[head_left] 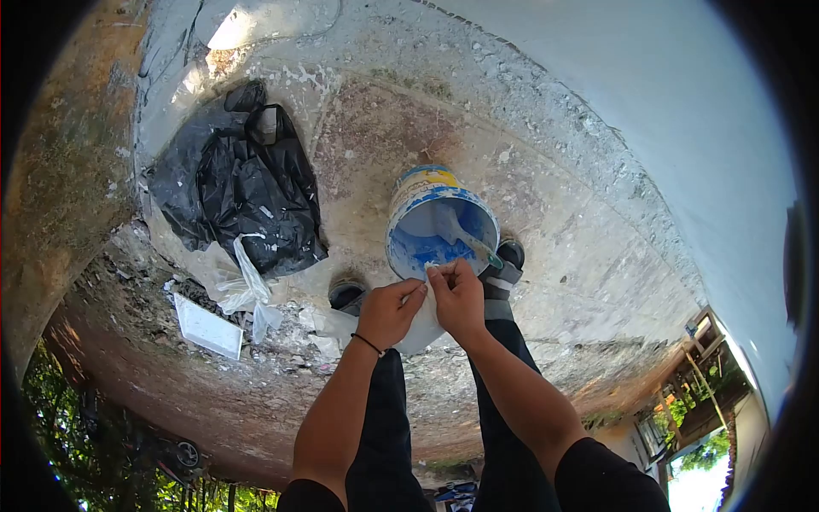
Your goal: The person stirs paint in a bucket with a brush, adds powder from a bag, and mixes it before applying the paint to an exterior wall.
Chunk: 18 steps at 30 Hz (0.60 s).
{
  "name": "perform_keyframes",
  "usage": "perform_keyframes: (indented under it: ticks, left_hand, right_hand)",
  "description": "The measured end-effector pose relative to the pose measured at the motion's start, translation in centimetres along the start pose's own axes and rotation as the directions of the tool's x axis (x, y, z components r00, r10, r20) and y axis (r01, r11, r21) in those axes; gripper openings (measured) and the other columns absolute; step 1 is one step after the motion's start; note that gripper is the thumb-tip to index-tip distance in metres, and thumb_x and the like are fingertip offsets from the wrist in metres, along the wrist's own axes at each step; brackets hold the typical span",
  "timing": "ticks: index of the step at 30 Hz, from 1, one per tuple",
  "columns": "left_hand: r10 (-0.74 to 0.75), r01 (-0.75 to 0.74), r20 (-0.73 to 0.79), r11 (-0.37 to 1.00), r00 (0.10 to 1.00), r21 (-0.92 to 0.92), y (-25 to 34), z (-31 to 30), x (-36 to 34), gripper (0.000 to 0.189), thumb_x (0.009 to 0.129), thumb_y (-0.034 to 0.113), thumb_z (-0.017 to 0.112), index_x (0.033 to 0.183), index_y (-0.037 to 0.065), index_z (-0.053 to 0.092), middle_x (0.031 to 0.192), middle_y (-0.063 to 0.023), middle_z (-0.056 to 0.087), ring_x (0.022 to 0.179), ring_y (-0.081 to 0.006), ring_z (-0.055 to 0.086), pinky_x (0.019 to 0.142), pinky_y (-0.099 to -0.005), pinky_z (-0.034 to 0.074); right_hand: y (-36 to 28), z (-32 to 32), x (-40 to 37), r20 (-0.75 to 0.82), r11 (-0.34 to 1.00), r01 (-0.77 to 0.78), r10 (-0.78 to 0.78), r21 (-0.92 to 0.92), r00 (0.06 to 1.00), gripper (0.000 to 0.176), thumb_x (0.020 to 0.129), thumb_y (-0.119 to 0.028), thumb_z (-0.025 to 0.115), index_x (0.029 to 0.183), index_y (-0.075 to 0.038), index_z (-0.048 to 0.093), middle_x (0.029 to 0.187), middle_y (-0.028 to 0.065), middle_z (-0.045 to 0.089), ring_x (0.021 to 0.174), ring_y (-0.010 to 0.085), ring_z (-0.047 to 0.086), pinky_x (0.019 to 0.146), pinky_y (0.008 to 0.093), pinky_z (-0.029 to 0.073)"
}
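Close together in front of my legs, my left hand (pixel 389 311) and my right hand (pixel 458 299) pinch the top edge of a thin, whitish plastic bag (pixel 420 331). The fingertips of both hands nearly meet at its top. The bag hangs down between my wrists, partly hidden by them. Just beyond my hands is a paint bucket (pixel 425 182) with a blue, paint-smeared inside and a yellow and white label. A tool with a pale, splattered handle and a green end (pixel 467 238) leans inside it, reaching over the rim near my right hand.
A black plastic bag (pixel 252 192) lies crumpled on the stained concrete floor to the left. Near it are a white plastic bag (pixel 249 275) and a white rectangular tray (pixel 207 327) among rubble. My shoes flank the bucket's near side. A pale wall (pixel 682 128) curves along the right.
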<state>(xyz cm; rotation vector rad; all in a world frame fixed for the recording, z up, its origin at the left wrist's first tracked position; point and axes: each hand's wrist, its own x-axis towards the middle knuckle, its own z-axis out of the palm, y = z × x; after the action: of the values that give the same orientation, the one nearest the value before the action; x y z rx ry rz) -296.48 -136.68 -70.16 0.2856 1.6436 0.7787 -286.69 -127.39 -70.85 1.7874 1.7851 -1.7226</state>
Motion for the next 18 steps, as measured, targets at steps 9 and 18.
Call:
perform_keyframes:
  ticks: [9, 18]
  left_hand:
    - [0.341, -0.354, -0.168, 0.933, 0.925, -0.058, -4.8, -3.3, -4.9, 0.014, 0.084, 0.012, 0.059, 0.092, 0.002, 0.064, 0.095, -0.0133, 0.065, 0.083, -0.0273, 0.064, 0.073, -0.0317, 0.050]
    - [0.391, -0.443, -0.469, 0.896, 0.792, -0.002, -12.0, -9.3, -4.2, 0.010, 0.085, 0.007, 0.057, 0.088, 0.000, 0.063, 0.101, -0.0126, 0.064, 0.093, -0.0254, 0.060, 0.082, -0.0322, 0.044]
  right_hand:
    - [-2.9, 3.1, -5.4, 0.198, 0.937, 0.348, -0.348, 0.037, 0.916, 0.012, 0.082, -0.005, 0.060, 0.081, 0.000, 0.050, 0.072, 0.0145, 0.057, 0.065, 0.0260, 0.058, 0.057, 0.0319, 0.044]
    - [-2.2, 13.4, -2.6, 0.411, 0.758, 0.652, -0.605, 0.034, 0.682, 0.012, 0.077, 0.000, 0.058, 0.082, -0.002, 0.048, 0.081, 0.0155, 0.056, 0.076, 0.0350, 0.054, 0.067, 0.0405, 0.043]
